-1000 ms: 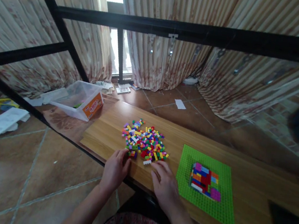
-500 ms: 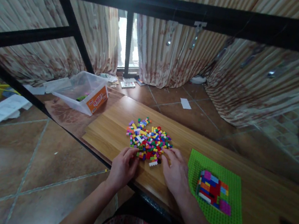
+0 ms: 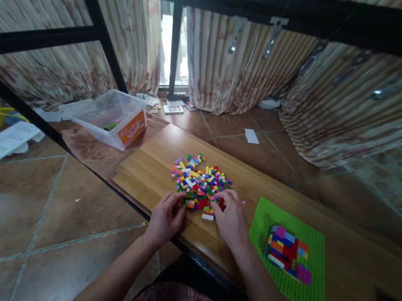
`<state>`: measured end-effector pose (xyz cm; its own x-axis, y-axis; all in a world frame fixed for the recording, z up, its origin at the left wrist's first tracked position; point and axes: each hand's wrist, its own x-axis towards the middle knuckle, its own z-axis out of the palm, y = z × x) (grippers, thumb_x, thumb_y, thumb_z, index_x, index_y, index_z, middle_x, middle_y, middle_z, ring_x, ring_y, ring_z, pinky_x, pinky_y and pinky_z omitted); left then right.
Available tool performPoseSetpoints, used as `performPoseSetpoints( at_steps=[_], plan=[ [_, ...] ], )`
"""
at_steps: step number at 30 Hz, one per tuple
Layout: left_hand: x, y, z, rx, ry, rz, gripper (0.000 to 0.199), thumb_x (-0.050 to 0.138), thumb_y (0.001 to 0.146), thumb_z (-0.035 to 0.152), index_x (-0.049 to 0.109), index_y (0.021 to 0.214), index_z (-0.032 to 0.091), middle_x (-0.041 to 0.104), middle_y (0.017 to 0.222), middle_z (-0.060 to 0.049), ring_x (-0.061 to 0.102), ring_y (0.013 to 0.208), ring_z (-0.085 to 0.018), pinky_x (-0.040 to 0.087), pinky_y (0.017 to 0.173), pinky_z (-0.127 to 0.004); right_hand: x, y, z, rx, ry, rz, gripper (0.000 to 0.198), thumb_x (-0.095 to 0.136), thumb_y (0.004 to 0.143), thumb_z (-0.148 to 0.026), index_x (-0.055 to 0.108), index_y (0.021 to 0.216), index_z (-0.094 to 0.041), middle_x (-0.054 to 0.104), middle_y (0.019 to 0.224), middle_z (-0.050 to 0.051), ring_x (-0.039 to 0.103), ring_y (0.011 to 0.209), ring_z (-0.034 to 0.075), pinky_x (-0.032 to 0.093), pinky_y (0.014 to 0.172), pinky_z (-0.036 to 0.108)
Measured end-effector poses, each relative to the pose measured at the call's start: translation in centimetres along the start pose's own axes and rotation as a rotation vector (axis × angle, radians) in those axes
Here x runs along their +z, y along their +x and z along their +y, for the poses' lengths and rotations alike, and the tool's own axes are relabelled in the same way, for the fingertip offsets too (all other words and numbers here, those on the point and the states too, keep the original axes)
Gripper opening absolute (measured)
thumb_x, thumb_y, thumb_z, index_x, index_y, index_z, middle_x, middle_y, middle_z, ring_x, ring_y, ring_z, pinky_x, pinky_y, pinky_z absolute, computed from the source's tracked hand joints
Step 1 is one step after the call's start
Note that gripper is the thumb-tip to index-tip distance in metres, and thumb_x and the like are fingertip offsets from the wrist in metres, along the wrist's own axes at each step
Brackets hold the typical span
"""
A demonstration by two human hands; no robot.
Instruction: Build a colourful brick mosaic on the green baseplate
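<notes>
Apparently, the right hand (image 3: 231, 221) partly hides the brick pile (image 3: 200, 182).

Knobbly plastic sitting on a smooth wooden tabletop (image 3: 153, 158)
So the toy bricks (image 3: 199, 181) are looking like hard, slightly shiny plastic, and the baseplate (image 3: 315, 262) is showing rough, studded plastic all over. Tabletop's catching a soft sheen, the storage bin (image 3: 91, 127) is looking like see-through plastic, the curtains (image 3: 215, 65) are hanging in pleated cloth, and the floor tiles (image 3: 74, 237) are giving off a dull gloss.
</notes>
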<state>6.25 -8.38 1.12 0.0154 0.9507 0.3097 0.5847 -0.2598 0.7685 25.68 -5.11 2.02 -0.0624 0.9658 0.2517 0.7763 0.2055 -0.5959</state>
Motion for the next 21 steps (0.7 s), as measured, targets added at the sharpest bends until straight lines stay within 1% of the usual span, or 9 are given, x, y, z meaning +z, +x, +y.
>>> performPoseSetpoints(
  at_steps=[5,8,10,14,18,21],
  plan=[
    [-0.3,-0.3,0.4,-0.032,-0.062,0.025,0.023,0.054,0.086,0.021,0.061,0.108,0.020,0.059,0.089,-0.003,0.058,0.081,-0.014,0.048,0.073,-0.027,0.2,-0.5,-0.1,-0.012,0.117,0.003,0.009,0.057,0.078,-0.015,0.063,0.081,-0.021,0.061,0.095,0.004,0.057,0.088,0.020,0.045,0.079,0.033],
    [-0.5,-0.7,0.7,-0.041,-0.096,0.034,0.023,0.054,0.085,0.022,0.061,0.107,0.019,0.061,0.090,-0.004,0.059,0.080,-0.014,0.048,0.072,-0.026,0.3,-0.7,0.0,-0.024,0.141,-0.005,0.010,0.055,0.079,-0.015,0.063,0.079,-0.021,0.062,0.091,0.004,0.058,0.086,0.019,0.045,0.077,0.033],
    [-0.5,-1.0,1.0,-0.046,-0.107,0.035,0.022,0.054,0.085,0.022,0.061,0.106,0.019,0.062,0.091,-0.004,0.059,0.080,-0.014,0.049,0.071,-0.026,0.2,-0.7,0.1,-0.024,0.126,-0.013,0.012,0.054,0.080,-0.015,0.064,0.083,-0.021,0.063,0.091,0.004,0.058,0.086,0.020,0.046,0.077,0.034],
    [-0.5,-1.2,1.4,-0.053,-0.105,0.013,0.019,0.054,0.086,0.022,0.062,0.103,0.019,0.062,0.090,-0.004,0.060,0.081,-0.014,0.049,0.072,-0.026,0.0,-0.5,-0.1,-0.055,0.058,-0.057,0.021,0.055,0.081,-0.016,0.067,0.097,-0.022,0.063,0.097,0.006,0.058,0.092,0.022,0.046,0.082,0.037],
    [-0.6,-1.1,1.5,-0.059,-0.101,-0.001,0.019,0.054,0.085,0.022,0.062,0.102,0.019,0.063,0.091,-0.004,0.060,0.081,-0.015,0.049,0.073,-0.026,-0.1,-0.2,-0.5,-0.108,0.000,-0.094,0.020,0.054,0.082,-0.013,0.070,0.091,-0.021,0.062,0.095,0.007,0.057,0.091,0.021,0.046,0.083,0.036],
    [-0.7,-1.1,1.5,-0.057,-0.104,-0.008,0.018,0.054,0.085,0.022,0.063,0.101,0.019,0.063,0.090,-0.004,0.060,0.081,-0.015,0.049,0.073,-0.026,-0.1,-0.2,-0.5,-0.127,-0.057,-0.110,0.019,0.055,0.082,-0.012,0.070,0.093,-0.019,0.062,0.095,0.008,0.056,0.093,0.022,0.046,0.085,0.036]
  ],
)
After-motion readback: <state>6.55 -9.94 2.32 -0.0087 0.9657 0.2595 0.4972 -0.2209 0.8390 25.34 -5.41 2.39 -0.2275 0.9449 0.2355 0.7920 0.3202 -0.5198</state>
